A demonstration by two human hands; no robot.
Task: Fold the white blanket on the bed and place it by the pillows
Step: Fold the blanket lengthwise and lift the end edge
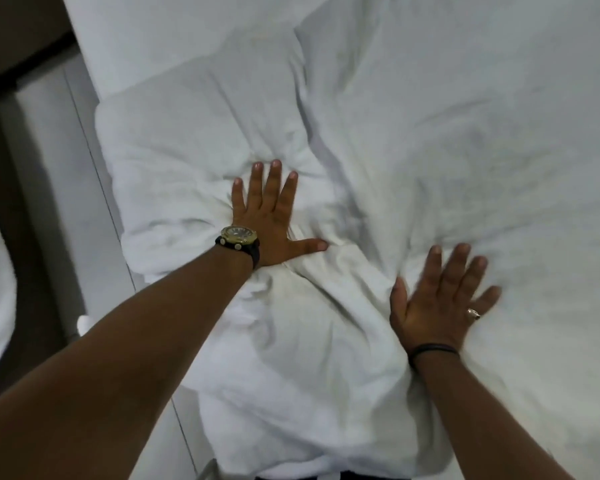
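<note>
White blanket [291, 323] bunched up on the bed [499, 98], left hand [267, 220] laid flat and wide open on it, right hand [437, 299] spread flat beside, nothing held

The blanket [291, 323] is bunched along the left side of the bed [499, 133]; the left hand [271, 220] is laid flat on it; the right hand [437, 299] is spread at its right edge, nearer the camera.

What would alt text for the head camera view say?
Two bare hands press flat on a rumpled white blanket on a bed: left hand, wearing a watch, and right hand, wearing a ring.
</note>
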